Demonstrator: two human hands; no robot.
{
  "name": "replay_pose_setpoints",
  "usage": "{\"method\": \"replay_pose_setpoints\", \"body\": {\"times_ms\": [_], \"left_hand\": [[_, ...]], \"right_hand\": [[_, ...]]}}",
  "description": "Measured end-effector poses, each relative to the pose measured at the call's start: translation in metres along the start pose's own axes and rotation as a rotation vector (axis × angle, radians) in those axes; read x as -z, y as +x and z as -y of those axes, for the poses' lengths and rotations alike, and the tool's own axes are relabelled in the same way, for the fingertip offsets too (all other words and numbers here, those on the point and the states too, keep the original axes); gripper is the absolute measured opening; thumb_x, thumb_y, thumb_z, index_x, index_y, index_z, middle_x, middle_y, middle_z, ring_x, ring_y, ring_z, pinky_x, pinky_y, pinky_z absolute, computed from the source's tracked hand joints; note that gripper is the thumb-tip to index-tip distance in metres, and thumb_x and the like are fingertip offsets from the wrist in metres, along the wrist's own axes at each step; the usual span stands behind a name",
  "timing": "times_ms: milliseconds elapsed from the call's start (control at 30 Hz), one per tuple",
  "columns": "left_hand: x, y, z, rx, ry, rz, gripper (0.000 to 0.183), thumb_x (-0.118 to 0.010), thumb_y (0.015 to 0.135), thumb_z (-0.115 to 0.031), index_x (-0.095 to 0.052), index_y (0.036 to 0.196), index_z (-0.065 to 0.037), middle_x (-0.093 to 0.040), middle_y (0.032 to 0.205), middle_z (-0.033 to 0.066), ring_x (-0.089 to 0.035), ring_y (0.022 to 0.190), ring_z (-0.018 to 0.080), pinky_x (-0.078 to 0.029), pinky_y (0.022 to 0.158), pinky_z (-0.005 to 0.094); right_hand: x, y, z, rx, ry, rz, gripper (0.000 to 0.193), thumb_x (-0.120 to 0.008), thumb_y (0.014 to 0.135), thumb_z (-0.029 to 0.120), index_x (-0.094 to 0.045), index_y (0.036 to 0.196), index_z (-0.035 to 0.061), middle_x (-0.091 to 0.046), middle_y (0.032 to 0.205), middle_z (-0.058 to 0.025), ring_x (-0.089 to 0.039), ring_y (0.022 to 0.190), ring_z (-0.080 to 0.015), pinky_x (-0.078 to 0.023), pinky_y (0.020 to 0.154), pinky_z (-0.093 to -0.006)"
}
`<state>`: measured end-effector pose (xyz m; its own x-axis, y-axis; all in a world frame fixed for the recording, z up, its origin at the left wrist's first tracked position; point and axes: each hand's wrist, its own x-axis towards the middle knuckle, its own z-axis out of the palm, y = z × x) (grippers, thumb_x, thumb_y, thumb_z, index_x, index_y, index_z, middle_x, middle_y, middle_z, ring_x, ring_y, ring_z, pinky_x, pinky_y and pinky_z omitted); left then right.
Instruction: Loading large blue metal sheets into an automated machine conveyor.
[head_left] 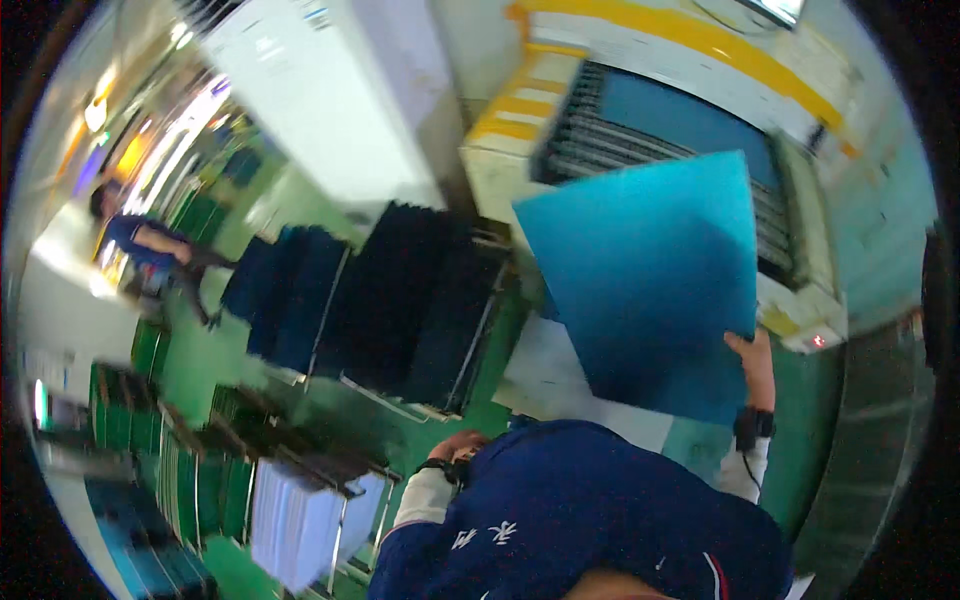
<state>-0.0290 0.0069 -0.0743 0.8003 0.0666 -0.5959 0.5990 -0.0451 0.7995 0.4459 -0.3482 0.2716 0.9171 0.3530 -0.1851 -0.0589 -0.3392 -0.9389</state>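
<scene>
A large flat blue sheet (655, 285) hangs tilted in front of my body. My right hand (757, 368) grips its right edge low down, thumb on the near face. Beyond the sheet's far edge is a roller conveyor machine (610, 145) with another blue sheet (690, 115) on its rollers. My left hand (460, 447) is close to my chest on the left, apart from the sheet. Its fingers are partly hidden and too blurred to make out. Below the held sheet, a pale flat board (545, 370) is partly covered.
Racks of dark panels (400, 300) stand at the left, beside a tall white cabinet (310, 90). Nearer left is a rack of whitish panels (305, 520), with green-edged stacks (180, 480) beside it. A person (155, 245) walks at the far left on the green floor.
</scene>
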Motion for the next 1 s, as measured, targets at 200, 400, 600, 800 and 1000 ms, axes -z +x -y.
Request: {"method": "replay_pose_setpoints", "body": {"times_ms": [200,400,600,800,1000], "left_hand": [[0.004,-0.005,-0.028,0.198,-0.003,0.017,0.03,-0.057,0.087,-0.028,-0.066,0.11,-0.01,-0.065,0.095,0.0019,-0.057,0.077,0.0143,-0.047,0.066,0.0312],[0.001,-0.002,-0.05,0.09,0.202,0.102,0.032,-0.055,0.087,-0.022,-0.065,0.115,-0.011,-0.065,0.101,0.002,-0.058,0.083,0.0159,-0.048,0.069,0.0333],[0.002,0.002,-0.053,0.238,0.192,0.041,0.032,-0.058,0.084,-0.02,-0.065,0.114,-0.009,-0.066,0.106,0.0058,-0.061,0.09,0.0195,-0.048,0.074,0.0345],[0.0,0.009,-0.004,0.155,0.134,-0.015,0.029,-0.062,0.084,-0.022,-0.068,0.11,-0.009,-0.067,0.102,0.0057,-0.061,0.082,0.0195,-0.048,0.067,0.0322],[-0.012,-0.009,-0.02,0.426,-0.168,-0.152,0.03,-0.065,0.083,-0.021,-0.068,0.11,-0.007,-0.068,0.102,0.0065,-0.062,0.083,0.0205,-0.05,0.067,0.0344]], "right_hand": [[0.021,0.006,-0.018,0.094,0.648,-0.48,0.024,-0.069,0.083,0.015,-0.065,0.104,0.0032,-0.063,0.104,-0.0063,-0.058,0.09,-0.0144,-0.046,0.081,-0.0305],[0.008,0.001,-0.024,0.097,0.724,-0.135,0.034,-0.071,0.079,0.015,-0.059,0.109,0.0057,-0.062,0.1,-0.0063,-0.061,0.088,-0.0222,-0.05,0.081,-0.0388],[-0.028,0.036,-0.046,-0.108,1.019,0.009,0.019,-0.07,0.083,0.015,-0.062,0.096,0.005,-0.06,0.095,-0.0074,-0.058,0.088,-0.0238,-0.05,0.079,-0.0418],[-0.06,0.061,-0.039,-0.166,1.013,0.029,0.015,-0.067,0.087,0.015,-0.061,0.09,0.0013,-0.059,0.092,-0.0081,-0.057,0.086,-0.0236,-0.05,0.082,-0.0426],[-0.076,0.089,-0.036,-0.199,1.075,0.102,0.012,-0.066,0.088,0.012,-0.059,0.094,0.0061,-0.06,0.094,-0.0058,-0.058,0.086,-0.0215,-0.05,0.081,-0.04]]}}
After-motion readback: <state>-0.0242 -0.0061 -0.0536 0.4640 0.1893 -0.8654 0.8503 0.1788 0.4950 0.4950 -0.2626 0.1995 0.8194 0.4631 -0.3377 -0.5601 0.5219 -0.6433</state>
